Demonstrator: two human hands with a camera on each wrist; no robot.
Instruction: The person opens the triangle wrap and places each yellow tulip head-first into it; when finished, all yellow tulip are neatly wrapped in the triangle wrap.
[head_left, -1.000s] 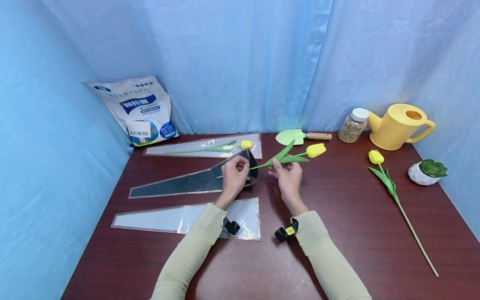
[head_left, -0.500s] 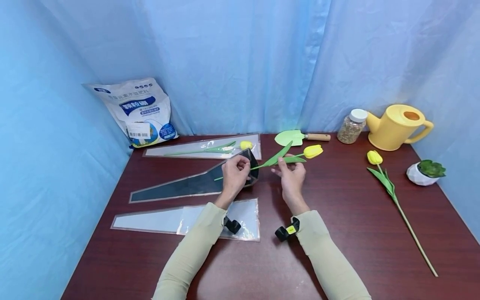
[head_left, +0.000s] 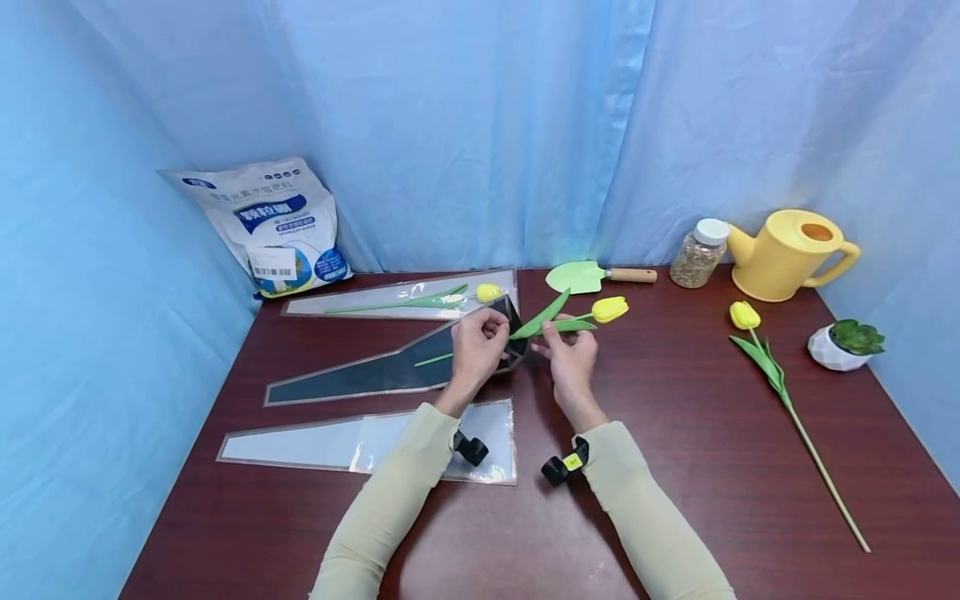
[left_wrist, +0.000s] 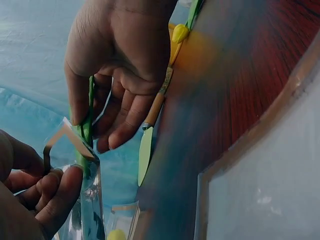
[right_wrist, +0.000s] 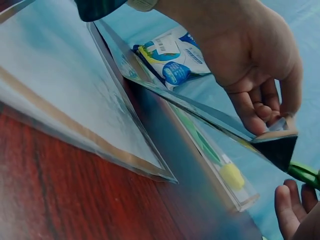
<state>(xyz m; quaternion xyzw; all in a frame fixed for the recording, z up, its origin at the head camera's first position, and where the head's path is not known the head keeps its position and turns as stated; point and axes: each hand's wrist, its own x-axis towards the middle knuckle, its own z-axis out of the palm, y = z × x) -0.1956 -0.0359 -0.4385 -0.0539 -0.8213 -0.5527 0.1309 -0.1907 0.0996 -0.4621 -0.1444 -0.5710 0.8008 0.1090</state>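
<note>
My left hand point(head_left: 478, 346) pinches the mouth edge of a dark, clear-fronted flower sleeve point(head_left: 367, 376), which is spread open at its wide end. A yellow tulip point(head_left: 610, 309) lies with its stem inside that sleeve, while its bloom and leaves stick out to the right. My right hand point(head_left: 572, 358) holds the tulip by its leaves and stem, between thumb and fingers. In the left wrist view, the right hand point(left_wrist: 120, 65) is above the sleeve mouth, with the left fingers point(left_wrist: 62, 197) on the rim. The right wrist view shows the sleeve's dark opening point(right_wrist: 277, 150).
Behind lies a white sleeve point(head_left: 360, 302) containing another tulip point(head_left: 488, 292); a second white sleeve point(head_left: 300, 446) lies in front. A loose tulip point(head_left: 795, 417) lies right. Along the back stand a fertilizer bag point(head_left: 277, 225), trowel point(head_left: 581, 277), jar point(head_left: 699, 254), watering can point(head_left: 780, 258) and potted succulent point(head_left: 843, 346).
The tulip has slid left, deeper into the dark sleeve, and its stem end shows farther down inside. My right hand has shifted left with it, nearer the left hand.
</note>
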